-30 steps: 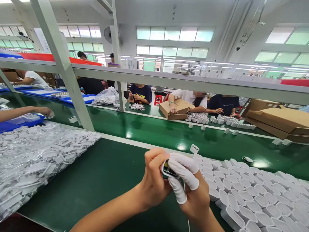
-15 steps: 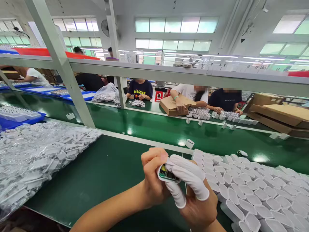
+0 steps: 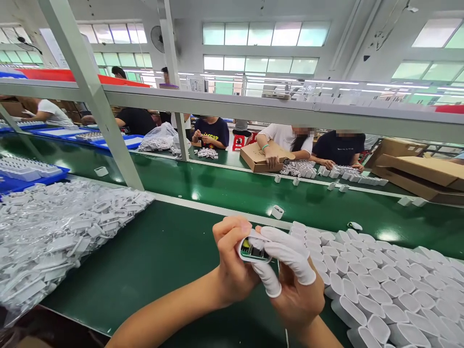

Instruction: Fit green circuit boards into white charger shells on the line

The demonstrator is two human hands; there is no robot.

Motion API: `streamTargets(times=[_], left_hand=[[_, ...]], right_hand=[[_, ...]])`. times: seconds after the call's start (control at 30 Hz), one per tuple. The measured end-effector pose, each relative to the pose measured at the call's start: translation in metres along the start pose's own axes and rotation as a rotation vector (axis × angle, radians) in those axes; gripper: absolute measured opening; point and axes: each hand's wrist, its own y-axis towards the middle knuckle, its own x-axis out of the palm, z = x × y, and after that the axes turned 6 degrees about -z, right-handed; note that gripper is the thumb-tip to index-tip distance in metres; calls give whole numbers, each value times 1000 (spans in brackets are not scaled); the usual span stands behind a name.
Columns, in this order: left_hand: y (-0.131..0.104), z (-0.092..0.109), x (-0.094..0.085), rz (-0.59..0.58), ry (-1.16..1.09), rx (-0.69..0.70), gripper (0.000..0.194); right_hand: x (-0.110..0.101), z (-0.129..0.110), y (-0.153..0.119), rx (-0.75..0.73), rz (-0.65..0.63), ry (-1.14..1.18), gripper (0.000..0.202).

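Note:
A white oval housing (image 3: 253, 259) with a green circuit board and a yellow part inside is held up over the dark green work surface, its open end facing me. My left hand (image 3: 234, 258) is closed round its left side. My right hand (image 3: 293, 270), with white covers on several fingers, grips the right side, fingers above and thumb below. The fingertips hide part of the opening. Many empty white housings (image 3: 391, 292) stand packed together to the right of my hands.
A plastic bag of white parts (image 3: 72, 232) lies at left, by a blue tray (image 3: 47, 181). Beyond runs a green conveyor (image 3: 217, 193) carrying scattered white pieces. A metal post (image 3: 97, 111) rises at left. Several people sit across, near a cardboard box (image 3: 259, 159).
Both hands have shifted slightly with the housing, and its opening shows more clearly. White pieces on the conveyor have moved left. Across the line, one person's hands have risen.

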Motion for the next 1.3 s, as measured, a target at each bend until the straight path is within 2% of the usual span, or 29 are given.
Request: streamTargets(times=[0.13, 0.27, 0.4, 0.47, 0.53, 0.63, 0.8, 0.97, 1.1, 1.3], left_hand=[[-2, -2, 0, -3, -65, -28, 22], [0, -8, -2, -22, -72, 44, 31], [10, -11, -9, -212, -176, 135, 47], [19, -10, -16, -271, -174, 163, 42], [27, -7, -23, -277, -95, 185, 33], [35, -5, -30, -308, 6, 235, 26], [32, -7, -29, -308, 88, 342, 16], [28, -10, -27, -322, 161, 426, 14], [32, -11, -30, -428, 177, 464, 14], [41, -8, -32, -548, 157, 426, 21]], right_hand=[[-2, 2, 1, 34, -23, 33, 34], [-9, 2, 7, -22, -79, -11, 36], [-21, 4, 12, 42, -124, 68, 42], [-27, 4, 13, 125, -82, 212, 44], [-34, 2, 15, 202, -69, 258, 37], [-43, -5, 20, 265, -119, 128, 21], [-47, -15, 28, 346, -198, 73, 15], [-45, -16, 30, 428, -247, 80, 14], [-44, -14, 33, 468, -267, 55, 14], [-45, -11, 34, 488, -301, 41, 17]])
